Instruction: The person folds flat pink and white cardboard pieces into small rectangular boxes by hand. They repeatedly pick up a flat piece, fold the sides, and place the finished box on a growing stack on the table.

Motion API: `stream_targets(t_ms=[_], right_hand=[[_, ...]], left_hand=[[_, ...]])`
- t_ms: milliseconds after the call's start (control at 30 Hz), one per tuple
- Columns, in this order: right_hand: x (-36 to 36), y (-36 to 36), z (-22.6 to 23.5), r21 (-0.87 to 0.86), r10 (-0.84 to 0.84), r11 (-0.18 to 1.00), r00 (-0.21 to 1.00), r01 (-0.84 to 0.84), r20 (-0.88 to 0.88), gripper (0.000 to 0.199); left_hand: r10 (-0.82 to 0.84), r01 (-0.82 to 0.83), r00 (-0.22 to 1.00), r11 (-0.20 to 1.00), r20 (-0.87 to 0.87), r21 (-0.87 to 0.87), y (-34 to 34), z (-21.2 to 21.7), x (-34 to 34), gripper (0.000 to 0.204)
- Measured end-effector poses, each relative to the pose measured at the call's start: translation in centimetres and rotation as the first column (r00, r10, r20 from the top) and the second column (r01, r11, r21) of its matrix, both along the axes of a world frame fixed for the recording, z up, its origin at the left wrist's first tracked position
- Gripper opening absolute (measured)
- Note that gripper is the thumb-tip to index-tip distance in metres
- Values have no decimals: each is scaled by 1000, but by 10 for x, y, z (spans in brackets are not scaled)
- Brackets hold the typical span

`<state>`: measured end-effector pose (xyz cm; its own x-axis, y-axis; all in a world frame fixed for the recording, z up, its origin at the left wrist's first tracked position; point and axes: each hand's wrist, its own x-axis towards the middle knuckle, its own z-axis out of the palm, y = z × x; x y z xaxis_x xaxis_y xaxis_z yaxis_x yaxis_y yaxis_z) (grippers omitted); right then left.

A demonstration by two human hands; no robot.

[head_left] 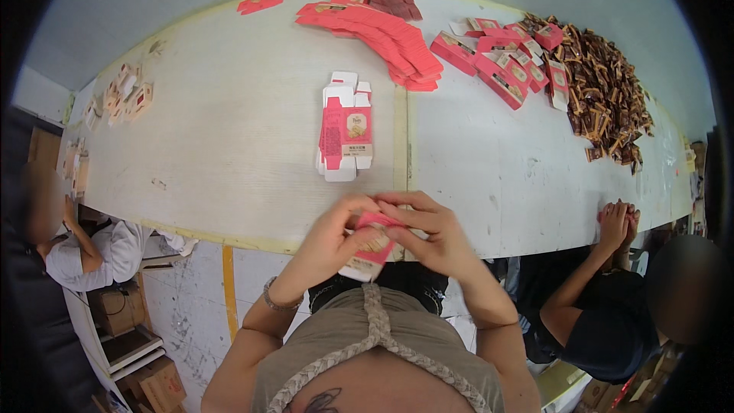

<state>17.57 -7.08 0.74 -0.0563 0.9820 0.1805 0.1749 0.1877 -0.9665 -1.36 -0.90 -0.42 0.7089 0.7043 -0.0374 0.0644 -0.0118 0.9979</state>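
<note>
In the head view, the left hand (330, 235) and the right hand (428, 231) are both curled around one small pink and white box (370, 261), at the near edge of the white table (245, 130). They seem to be folding it into shape, with the flat boxes (348, 134) lying just past them in the middle. The next move seems to call for steady fingers and a soft push, so the card does not bend.

The held carton (369, 252) is pink and white.
</note>
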Motion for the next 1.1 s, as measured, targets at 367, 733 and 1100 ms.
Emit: stream_targets(t_ms=[367,733,1100], right_hand=[[4,129,-58,-235,-296,844,783,483,546,62],[27,132,-56,-476,-349,797,927,372,139,25],[-12,65,0,-122,-148,981,988,151,32,54]], left_hand=[[581,-116,726,632,-368,766,90,-71,29,47],[680,-509,732,584,-38,632,95,-55,43,38],[473,-304,818,839,327,-452,65,-11,50,46]])
